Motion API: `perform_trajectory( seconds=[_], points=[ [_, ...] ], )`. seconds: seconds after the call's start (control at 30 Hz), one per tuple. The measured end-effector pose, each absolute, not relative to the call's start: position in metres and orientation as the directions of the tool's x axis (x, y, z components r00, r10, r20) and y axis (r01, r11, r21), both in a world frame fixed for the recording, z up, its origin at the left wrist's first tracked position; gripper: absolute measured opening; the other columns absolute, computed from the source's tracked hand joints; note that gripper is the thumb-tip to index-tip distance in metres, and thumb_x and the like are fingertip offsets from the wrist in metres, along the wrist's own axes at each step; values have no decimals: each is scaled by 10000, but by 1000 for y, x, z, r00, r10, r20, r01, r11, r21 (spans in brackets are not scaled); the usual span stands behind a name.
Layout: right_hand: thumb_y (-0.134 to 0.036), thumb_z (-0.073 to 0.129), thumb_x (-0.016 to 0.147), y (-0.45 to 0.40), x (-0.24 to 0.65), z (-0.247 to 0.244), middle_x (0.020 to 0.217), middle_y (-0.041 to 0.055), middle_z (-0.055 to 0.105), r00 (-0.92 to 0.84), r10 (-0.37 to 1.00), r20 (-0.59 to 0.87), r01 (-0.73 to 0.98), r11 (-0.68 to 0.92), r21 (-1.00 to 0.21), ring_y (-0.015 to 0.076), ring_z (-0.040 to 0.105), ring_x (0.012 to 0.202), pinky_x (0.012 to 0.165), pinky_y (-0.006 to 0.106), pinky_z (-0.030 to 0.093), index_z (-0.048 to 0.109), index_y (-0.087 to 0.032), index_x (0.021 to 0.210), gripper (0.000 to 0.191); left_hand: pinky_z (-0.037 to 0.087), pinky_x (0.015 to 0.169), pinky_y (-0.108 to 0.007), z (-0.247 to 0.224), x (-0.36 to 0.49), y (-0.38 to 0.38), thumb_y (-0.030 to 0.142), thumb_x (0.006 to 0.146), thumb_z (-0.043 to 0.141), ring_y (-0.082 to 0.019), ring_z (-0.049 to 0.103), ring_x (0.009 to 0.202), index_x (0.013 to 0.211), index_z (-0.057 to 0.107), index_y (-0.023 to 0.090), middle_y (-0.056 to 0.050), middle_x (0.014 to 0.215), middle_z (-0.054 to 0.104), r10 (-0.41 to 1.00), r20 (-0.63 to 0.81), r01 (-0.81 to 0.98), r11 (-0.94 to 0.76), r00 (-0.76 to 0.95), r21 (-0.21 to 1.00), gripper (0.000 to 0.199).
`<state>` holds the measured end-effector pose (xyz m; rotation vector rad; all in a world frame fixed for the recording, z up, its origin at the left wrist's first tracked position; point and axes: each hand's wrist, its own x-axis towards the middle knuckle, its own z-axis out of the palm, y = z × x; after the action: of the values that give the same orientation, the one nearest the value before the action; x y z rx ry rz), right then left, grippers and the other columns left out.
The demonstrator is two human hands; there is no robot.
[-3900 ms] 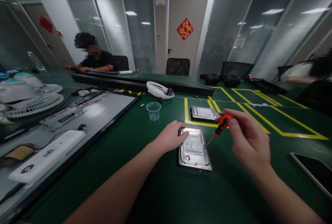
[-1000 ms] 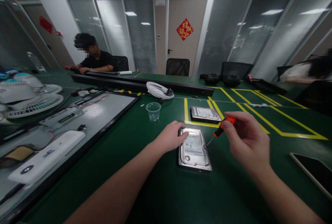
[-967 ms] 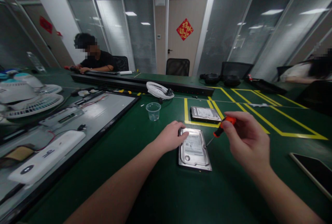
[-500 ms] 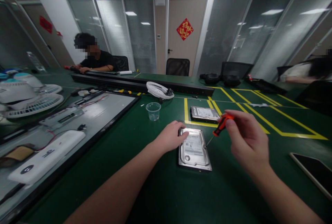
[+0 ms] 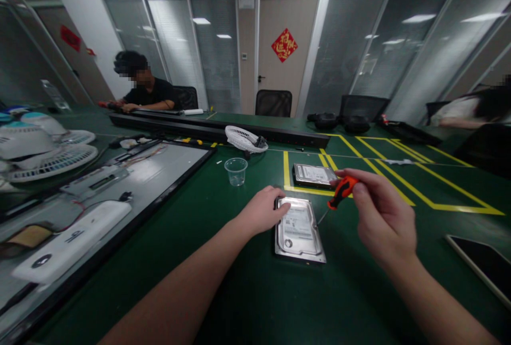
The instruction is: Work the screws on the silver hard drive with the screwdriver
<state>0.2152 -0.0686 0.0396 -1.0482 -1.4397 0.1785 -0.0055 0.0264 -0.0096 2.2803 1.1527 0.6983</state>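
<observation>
A silver hard drive (image 5: pixel 297 236) lies label side up on the green table in front of me. My left hand (image 5: pixel 265 209) grips its far left corner, with the thumb on the top face and the fingers over the left edge. In my right hand (image 5: pixel 383 209) is a red-and-black screwdriver (image 5: pixel 341 193), pinched by the handle between thumb and fingers. Its shaft slants down to the left, and the tip meets the drive's right edge. Whether the tip sits in a screw is too small to tell. Just beyond lies a second hard drive (image 5: pixel 314 174).
Left of the drives stands a clear plastic cup (image 5: pixel 236 172). A large flat panel (image 5: pixel 159 174) carrying a white power strip (image 5: pixel 75 241) fills the left side. Farther back are a white fan grille (image 5: pixel 245 140) and a long black bar (image 5: pixel 191 126). A phone (image 5: pixel 481 265) lies at right.
My right hand has shifted slightly right, its fingers resettled on the screwdriver handle. The tip stays at the drive's edge. My left hand and the drive have not moved.
</observation>
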Motion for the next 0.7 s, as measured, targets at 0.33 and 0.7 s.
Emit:
perform_trajectory(
  seconds=[0.33,0.7],
  points=[
    [-292,680,974,-64,219,36,1109,59,728,185,629,755,531,582,-615,219,707,974,882,399,583,707,-290,1212,239,528,874,-363,-8,-4,25,426,961,611,-238,657,968,1202,724,174,-98,1128,675,834,215,582,-516,507,629,366],
    [-309,579,1038,-66,216,38,1210,60,745,199,667,718,463,582,-669,230,725,1095,998,435,559,715,-297,1245,247,531,879,-357,-9,-3,26,407,957,617,-234,660,955,1183,728,170,-95,1109,682,831,226,592,-528,508,609,346]
  ],
)
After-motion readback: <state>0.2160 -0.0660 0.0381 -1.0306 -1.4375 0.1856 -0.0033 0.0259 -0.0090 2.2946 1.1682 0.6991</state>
